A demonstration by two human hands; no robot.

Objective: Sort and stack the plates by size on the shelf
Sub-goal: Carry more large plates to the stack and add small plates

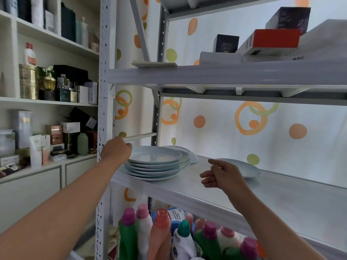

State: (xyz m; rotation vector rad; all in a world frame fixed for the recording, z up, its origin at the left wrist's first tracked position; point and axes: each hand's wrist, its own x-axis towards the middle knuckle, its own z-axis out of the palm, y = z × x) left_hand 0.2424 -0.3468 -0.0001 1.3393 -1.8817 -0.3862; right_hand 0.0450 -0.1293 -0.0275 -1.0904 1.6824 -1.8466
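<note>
A stack of pale blue plates (154, 164) sits at the left end of the middle shelf (244, 190), with more plates partly hidden behind it. The left hand (116, 150) grips the top plate's left rim. The right hand (219, 174) hovers loosely open and empty, near a single plate (244, 168) lying further right

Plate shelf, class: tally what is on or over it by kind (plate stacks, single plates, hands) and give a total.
Stacks of pale blue round plates: 2
Single pale blue round plate: 1
Hands, left hand and right hand: 2
Total: 5
</note>
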